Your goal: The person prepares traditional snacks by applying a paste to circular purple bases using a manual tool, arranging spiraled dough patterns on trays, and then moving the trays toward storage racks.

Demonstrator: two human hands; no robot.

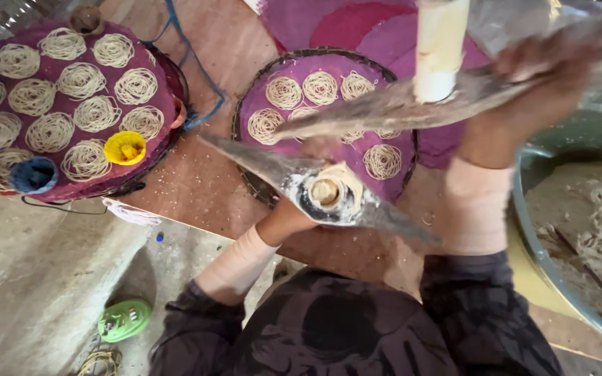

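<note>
- While the noodle press [329,191] sits over the near edge of the round woven tray [256,184], the left hand [294,216] is under its lower body, wrapped about it; the fingers are hidden, so how tightly it grips cannot be told.
- Above that tray, the right hand [534,76] is closed on the end of the press's upper handle [384,108], which is blurred.
- A pale cylinder [439,49] stands upright through the upper handle, over the far right part of the tray.
- On the tray, a purple cloth [329,153] carries several noodle coils [320,87].
- Left of this tray lies a second tray [175,76] filled with coils, with a yellow cap [125,147] and a blue cap [33,174] on it.
- Right of the tray, a grey basin [545,251] holds pale dough [580,216].
- Both trays rest on a brown tabletop [203,188].
- Below the tray, on the floor, lies a green sandal [125,319].
</note>
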